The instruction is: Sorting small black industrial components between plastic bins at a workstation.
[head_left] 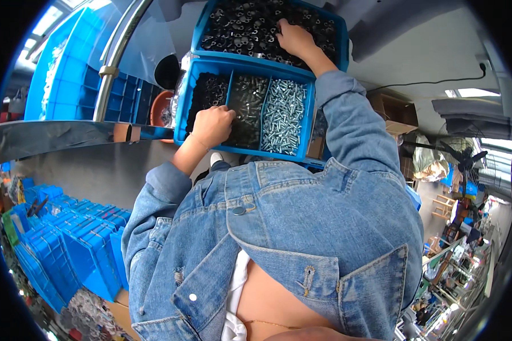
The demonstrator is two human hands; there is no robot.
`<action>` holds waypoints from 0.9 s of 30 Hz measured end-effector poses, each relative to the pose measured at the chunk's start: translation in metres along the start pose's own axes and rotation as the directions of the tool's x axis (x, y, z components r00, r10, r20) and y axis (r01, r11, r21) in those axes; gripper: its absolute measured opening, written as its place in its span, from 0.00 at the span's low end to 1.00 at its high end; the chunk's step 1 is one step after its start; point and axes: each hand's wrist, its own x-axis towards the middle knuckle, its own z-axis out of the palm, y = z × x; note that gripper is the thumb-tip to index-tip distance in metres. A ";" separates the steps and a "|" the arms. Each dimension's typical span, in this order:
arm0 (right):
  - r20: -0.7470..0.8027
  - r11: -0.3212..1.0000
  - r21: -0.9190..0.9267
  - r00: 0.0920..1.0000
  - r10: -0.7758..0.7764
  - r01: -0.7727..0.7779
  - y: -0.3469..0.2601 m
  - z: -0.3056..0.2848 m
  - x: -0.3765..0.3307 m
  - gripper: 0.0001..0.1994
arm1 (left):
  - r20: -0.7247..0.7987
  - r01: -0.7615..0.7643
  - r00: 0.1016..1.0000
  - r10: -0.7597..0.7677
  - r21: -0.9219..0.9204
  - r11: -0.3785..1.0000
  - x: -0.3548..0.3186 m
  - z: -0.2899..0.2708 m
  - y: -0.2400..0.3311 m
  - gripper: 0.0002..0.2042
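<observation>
A blue divided tray (182, 122) stands before me with three compartments. The left one holds small black rings (210, 85), the middle one small dark metal parts (249, 94), and the right one silver screws (283, 116). My left hand (212, 125) is over the divider between the left and middle compartments, its fingers curled together; what they hold, if anything, is hidden. Beyond the tray sits a larger blue bin (345, 42) full of dark and silver metal clamps (242, 28). Into these clamps my right hand (296, 40) reaches, fingers bent and closed, their tips partly hidden.
A metal pole (112, 71) rises at the left, by a large blue crate (62, 85) and an orange bowl (160, 108). Stacked blue crates (88, 244) fill the lower left. At right are a cardboard box (393, 112), a black cable (426, 83) and a fan (466, 156).
</observation>
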 end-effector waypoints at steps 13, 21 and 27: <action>0.736 -0.162 0.673 0.628 0.254 -0.722 -0.038 -0.052 -0.056 0.14 | 0.119 -0.007 0.993 -0.009 0.131 0.991 0.004 0.014 -0.006 0.05; 0.840 -0.698 0.499 0.483 0.246 -0.513 -0.097 -0.029 -0.184 0.11 | 0.213 -0.177 0.948 0.238 -0.271 0.946 0.029 -0.062 0.018 0.05; 0.728 -0.527 0.686 0.465 0.504 -0.502 -0.125 -0.009 -0.218 0.11 | 0.096 -0.459 0.851 0.517 -0.344 0.819 0.055 -0.065 0.069 0.06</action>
